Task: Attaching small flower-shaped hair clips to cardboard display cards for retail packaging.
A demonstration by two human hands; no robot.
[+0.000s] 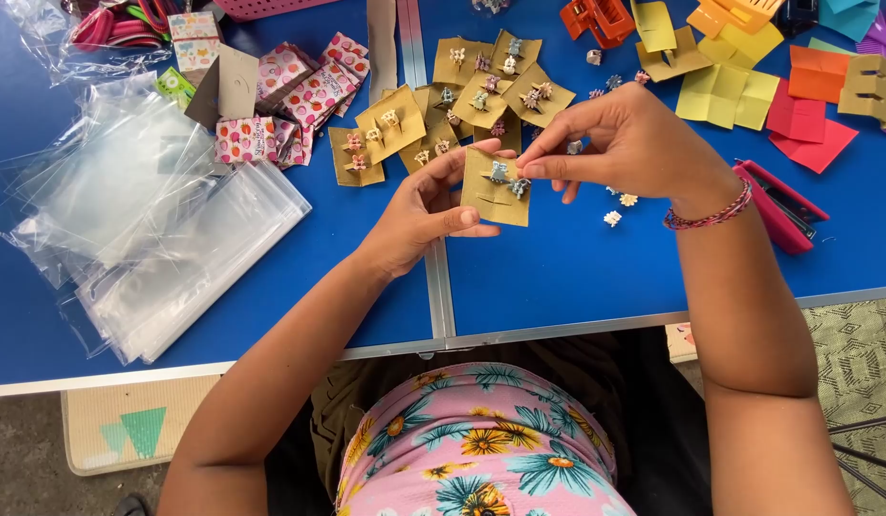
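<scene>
My left hand (426, 212) holds a small brown paper card (496, 198) by its left edge, above the blue table (300, 287). Two tiny hair clips (508, 178) sit on the card's upper part. My right hand (626, 143) pinches one of those clips at the card's top right corner with thumb and forefinger. A braided red bracelet (711, 216) circles my right wrist. Behind the card lies a pile of finished brown cards (443, 110) with small clips on them.
Clear plastic bags (147, 220) are stacked at the left. Patterned pink boxes (285, 96) lie at the back left. Coloured folded papers (749, 86), a red stapler (782, 210) and loose tiny clips (615, 210) are at the right. A seam (433, 277) divides the table.
</scene>
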